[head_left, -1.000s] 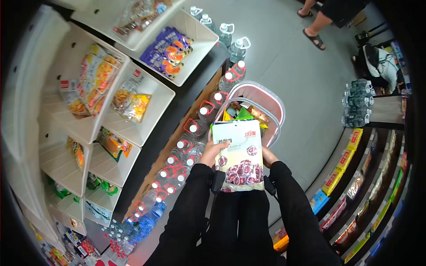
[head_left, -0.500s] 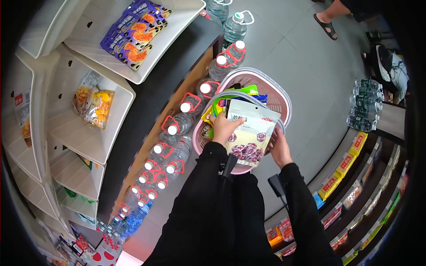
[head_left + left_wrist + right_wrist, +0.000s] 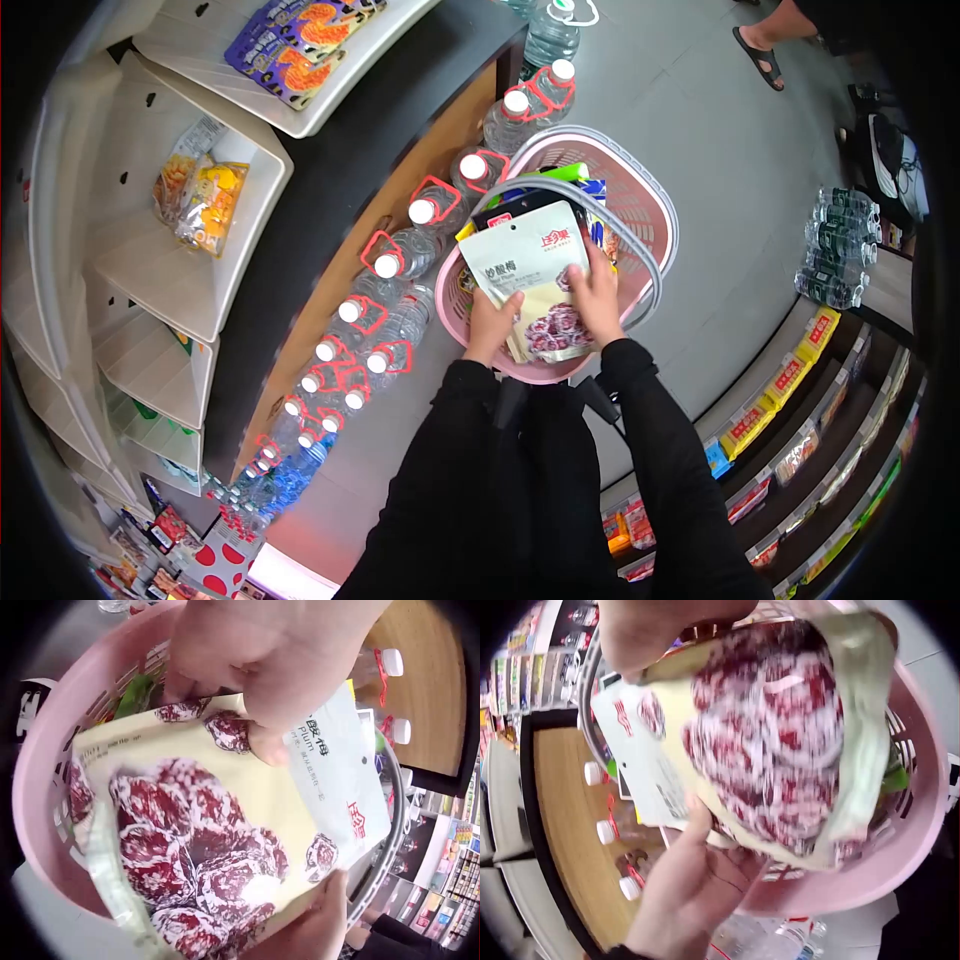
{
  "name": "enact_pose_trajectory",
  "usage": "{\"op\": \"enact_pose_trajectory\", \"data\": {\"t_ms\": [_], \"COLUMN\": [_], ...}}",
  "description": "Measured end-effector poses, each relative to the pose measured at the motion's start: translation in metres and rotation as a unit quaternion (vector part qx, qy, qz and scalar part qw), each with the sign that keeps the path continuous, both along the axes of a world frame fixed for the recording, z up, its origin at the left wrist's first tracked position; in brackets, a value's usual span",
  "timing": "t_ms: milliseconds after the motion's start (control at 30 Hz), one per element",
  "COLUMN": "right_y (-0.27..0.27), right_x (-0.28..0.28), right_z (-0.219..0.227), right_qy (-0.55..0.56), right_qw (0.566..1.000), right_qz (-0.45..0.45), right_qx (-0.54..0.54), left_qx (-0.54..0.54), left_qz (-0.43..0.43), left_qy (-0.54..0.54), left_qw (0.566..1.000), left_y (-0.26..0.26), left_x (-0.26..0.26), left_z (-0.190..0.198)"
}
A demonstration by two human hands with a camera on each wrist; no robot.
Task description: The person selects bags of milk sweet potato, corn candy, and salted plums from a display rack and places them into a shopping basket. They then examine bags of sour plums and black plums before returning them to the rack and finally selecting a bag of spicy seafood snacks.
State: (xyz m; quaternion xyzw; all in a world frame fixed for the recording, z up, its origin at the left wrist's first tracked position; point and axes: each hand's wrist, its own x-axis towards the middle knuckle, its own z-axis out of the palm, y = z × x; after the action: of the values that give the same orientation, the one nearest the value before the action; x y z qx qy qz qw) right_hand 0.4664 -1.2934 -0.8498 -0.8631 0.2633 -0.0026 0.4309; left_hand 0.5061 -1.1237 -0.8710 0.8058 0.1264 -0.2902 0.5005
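Note:
A pouch of dried plums (image 3: pixel 525 250), pale green above and cream below with dark red fruit printed on it, is held over a pink basket (image 3: pixel 662 215). My left hand (image 3: pixel 490 325) grips its left edge, thumb on the front. At the right edge my right hand (image 3: pixel 597 300) holds it, with the thumb lying over the printed front. In the left wrist view the left thumb (image 3: pixel 268 742) presses on the pouch near its lettering. Other packets, including a green one (image 3: pixel 568 172), show in the basket behind the pouch. The basket's grey handle (image 3: pixel 650 265) arches past the pouch.
Large water bottles (image 3: pixel 408 250) with red handles line the wooden shelf base at left. White bins (image 3: pixel 200 290) with snack bags stand above. At right are shrink-wrapped bottles (image 3: pixel 838 245) and a rack of packets (image 3: pixel 780 375). A person's sandaled foot (image 3: pixel 762 62) shows far right.
The pouch and basket come closer together, the pouch now over the basket. My right hand, beside the handle half a second ago, now holds the pouch's right edge. The view has shifted.

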Motion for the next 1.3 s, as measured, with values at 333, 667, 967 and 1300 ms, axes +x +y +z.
{"op": "enact_pose_trajectory", "data": {"t_ms": [333,667,967,1300], "right_y": [-0.041,-0.028,0.023,0.001], "right_x": [-0.012,-0.048,-0.026,-0.029], "right_z": [-0.036,-0.027,0.002,0.075], "right_qy": [-0.018,0.024,-0.003,0.054], "right_qw": [0.876,0.945,0.997,0.998], "right_qz": [-0.227,-0.315,0.035,0.018], "right_qx": [0.425,0.085,-0.072,-0.037], "left_qx": [-0.147,0.002,0.161,0.239], "left_qz": [0.111,-0.011,-0.159,-0.35], "left_qy": [-0.02,-0.064,-0.24,0.044], "left_qw": [0.983,0.998,0.944,0.905], "left_y": [-0.015,-0.027,0.013,-0.002], "left_x": [0.005,0.036,-0.011,-0.013], "left_z": [-0.057,-0.027,0.037,0.036]}}
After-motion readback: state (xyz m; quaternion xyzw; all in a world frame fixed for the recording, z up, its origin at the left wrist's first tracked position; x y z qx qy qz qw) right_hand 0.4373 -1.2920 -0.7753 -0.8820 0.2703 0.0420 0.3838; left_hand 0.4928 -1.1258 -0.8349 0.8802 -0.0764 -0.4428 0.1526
